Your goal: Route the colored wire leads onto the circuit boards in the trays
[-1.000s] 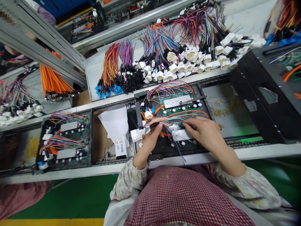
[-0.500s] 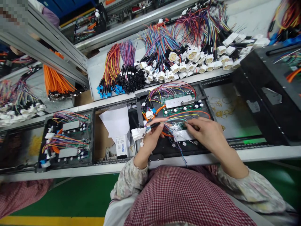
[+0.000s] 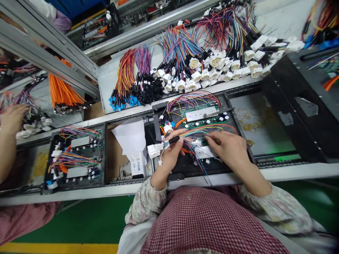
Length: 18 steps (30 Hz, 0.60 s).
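Observation:
My left hand (image 3: pixel 171 151) is closed around the black-sleeved part of a wire harness (image 3: pixel 174 139). The harness's white connector (image 3: pixel 155 150) sticks out to the left of my fingers, and its thin coloured wires fan out rightward. With thumb and forefinger pinched, my right hand (image 3: pixel 225 144) grips a wire of this harness over the nearer circuit board (image 3: pixel 198 141). Some loose blue and purple wires hang past the near edge of the black tray (image 3: pixel 182 167). Behind lies a second green board (image 3: pixel 201 114) with wires attached. The exact wire tip is hidden by my fingers.
Bundles of wire harnesses (image 3: pixel 182 46) lie along the shelf behind. A second black tray (image 3: pixel 103 155) with wired boards is on the line at left, near a white box (image 3: pixel 137 165). A large black case (image 3: pixel 304 106) stands at right. A co-worker's hand (image 3: pixel 12 118) reaches in at far left.
My right hand has shifted slightly left, toward my left hand, still pinching. The left hand stays nearly in place. A co-worker's arm has come into view at the far left.

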Motion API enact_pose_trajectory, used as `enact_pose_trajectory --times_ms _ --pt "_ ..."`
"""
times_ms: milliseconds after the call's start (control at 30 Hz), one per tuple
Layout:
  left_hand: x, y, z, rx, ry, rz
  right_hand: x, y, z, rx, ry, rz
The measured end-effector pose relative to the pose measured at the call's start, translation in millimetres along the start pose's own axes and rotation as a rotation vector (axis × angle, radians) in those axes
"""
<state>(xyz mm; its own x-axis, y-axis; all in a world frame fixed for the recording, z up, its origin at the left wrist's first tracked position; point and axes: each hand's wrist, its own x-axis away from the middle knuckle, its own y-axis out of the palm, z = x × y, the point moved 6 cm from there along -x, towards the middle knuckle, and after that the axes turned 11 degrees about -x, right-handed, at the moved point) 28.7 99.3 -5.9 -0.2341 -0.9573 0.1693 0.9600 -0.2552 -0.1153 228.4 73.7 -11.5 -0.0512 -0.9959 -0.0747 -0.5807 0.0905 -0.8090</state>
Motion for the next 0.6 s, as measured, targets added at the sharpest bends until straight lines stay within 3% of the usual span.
enact_pose_trajectory --times_ms 200,600 --pt "0.9 2.0 2.1 0.003 0.031 -0.002 4.1 -4.9 0.0 0.118 0.022 -0.006" --pt "0.9 1.0 2.0 -0.03 0.048 -0.001 -9.8 2.4 -16.8 0.314 0.155 -0.206"
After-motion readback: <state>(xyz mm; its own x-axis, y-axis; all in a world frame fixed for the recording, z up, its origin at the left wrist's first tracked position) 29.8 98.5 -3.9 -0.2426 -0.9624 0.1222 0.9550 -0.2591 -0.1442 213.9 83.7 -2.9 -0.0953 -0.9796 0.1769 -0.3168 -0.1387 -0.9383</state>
